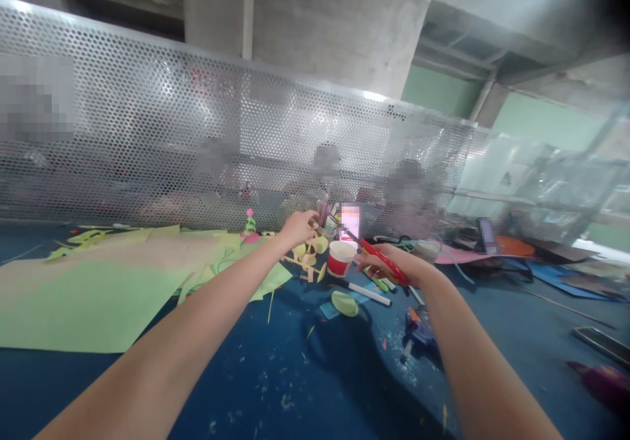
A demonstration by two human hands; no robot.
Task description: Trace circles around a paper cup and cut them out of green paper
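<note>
My right hand grips red-handled scissors, their tip pointing left and up past a red paper cup. My left hand reaches far forward with its fingers pinched on a small thing among yellow paper pieces; what it holds is too blurred to name. Both arms stretch out over a dark blue table. A white marker and a pale green paper oval lie just in front of the cup.
Large sheets of light green and beige paper cover the table's left. A perforated metal screen runs along the far edge. A blue glue gun lies by my right forearm. Pink and orange sheets and cables sit at the right.
</note>
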